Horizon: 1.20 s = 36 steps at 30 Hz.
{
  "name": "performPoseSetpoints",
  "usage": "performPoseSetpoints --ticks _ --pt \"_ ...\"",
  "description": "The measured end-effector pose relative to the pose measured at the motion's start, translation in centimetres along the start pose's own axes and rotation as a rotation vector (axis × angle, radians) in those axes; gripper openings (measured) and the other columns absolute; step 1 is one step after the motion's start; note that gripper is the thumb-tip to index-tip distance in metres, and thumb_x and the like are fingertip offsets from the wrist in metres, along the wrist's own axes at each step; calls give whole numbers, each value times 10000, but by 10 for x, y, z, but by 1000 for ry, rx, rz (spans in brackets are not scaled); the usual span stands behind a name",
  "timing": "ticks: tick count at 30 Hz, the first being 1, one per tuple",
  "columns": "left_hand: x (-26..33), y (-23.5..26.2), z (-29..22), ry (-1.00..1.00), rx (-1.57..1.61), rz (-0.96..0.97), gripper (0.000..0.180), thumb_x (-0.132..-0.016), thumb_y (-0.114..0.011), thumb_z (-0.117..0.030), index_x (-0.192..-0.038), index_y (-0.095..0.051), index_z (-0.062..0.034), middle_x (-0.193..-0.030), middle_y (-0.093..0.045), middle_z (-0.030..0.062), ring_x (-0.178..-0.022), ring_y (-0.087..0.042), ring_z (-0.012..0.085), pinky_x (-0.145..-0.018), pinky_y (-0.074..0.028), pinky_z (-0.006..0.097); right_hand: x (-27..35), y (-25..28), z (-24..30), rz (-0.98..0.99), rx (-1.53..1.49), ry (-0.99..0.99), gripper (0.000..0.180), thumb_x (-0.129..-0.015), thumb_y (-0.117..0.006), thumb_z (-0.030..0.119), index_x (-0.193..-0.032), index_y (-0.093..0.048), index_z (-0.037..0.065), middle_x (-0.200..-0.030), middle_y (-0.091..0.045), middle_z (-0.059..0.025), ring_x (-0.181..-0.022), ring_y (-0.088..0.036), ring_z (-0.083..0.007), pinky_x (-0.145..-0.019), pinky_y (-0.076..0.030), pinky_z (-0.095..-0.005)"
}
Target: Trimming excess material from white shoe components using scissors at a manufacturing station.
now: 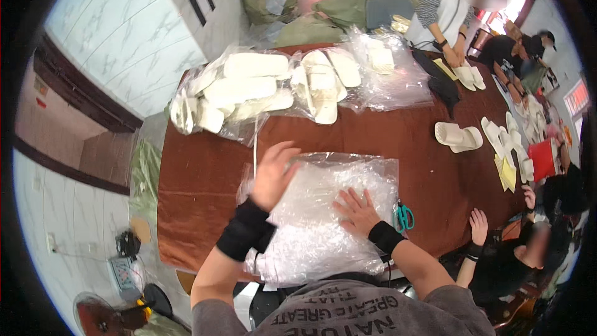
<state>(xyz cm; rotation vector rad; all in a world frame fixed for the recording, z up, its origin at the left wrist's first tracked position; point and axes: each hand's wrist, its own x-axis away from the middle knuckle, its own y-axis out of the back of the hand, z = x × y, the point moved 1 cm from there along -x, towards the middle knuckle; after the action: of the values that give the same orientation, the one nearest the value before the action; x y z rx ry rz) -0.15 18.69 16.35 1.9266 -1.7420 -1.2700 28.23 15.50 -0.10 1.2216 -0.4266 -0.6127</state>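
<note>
A stack of clear plastic bags (314,186) lies on the brown-covered table directly in front of me. My right hand (359,213) rests flat on the stack with its fingers spread, holding nothing. Raised over the stack's left side is my left hand (275,174), its fingers stretched out and slightly blurred, and nothing shows in it. Both wrists wear black bands. Teal-handled scissors (405,216) lie just right of the bags. Beyond my hands, several white slippers (249,87) sit in clear bags along the table's far left side.
More clear bags (398,84) lie at the far edge beside a dark cloth (437,81). Loose slippers (458,137) and yellow papers (505,173) are on the right. Other people work at the far and right edges. A fan (99,314) stands on the floor, lower left.
</note>
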Motion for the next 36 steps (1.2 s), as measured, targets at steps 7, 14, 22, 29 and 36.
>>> performPoseSetpoints --ticks 7,14,22,29,36 --pt "-91 -162 85 100 -367 297 690 -775 -695 -172 -1384 -372 -146 -1446 -307 152 -1154 -473 374 -958 -424 432 -1 -41 -17 -49 56 -25 588 -887 -477 216 -1435 -305 341 -1525 -236 -40 -1405 -220 -270 -1127 -107 -548" --pt "-104 -203 127 220 -582 233 490 -776 -694 -186 -1211 -481 -111 -1250 -452 104 -1023 -539 332 -750 -513 431 -2 -33 -20 -90 25 6 661 -835 -569 473 -1430 -356 277 -1524 -228 -59 -1429 -126 -283 -1123 -28 -555" --pt "-127 -130 97 56 -41 -237 98 -840 -547 18 -930 -528 -15 -834 -526 152 -761 -556 315 -697 -466 373 5 -43 -19 -98 119 15 643 -871 -528 434 -1455 -299 297 -1541 -207 -54 -1438 -99 -275 -1125 -4 -548" --pt "-76 -20 -23 30 505 -63 220 -756 -566 103 -942 -538 -10 -857 -537 61 -812 -531 157 -788 -447 279 5 -54 -26 -148 113 33 718 -803 -629 423 -1439 -320 293 -1542 -199 -61 -1435 -126 -279 -1136 -27 -553" --pt "141 2 -43 160 430 736 447 -771 -618 54 -1186 -609 -113 -1341 -502 132 -1258 -454 319 -1024 -392 373 -1 -26 -17 123 -13 -50 633 -831 -569 402 -1408 -386 217 -1498 -293 -96 -1407 -192 -298 -1135 -19 -561"
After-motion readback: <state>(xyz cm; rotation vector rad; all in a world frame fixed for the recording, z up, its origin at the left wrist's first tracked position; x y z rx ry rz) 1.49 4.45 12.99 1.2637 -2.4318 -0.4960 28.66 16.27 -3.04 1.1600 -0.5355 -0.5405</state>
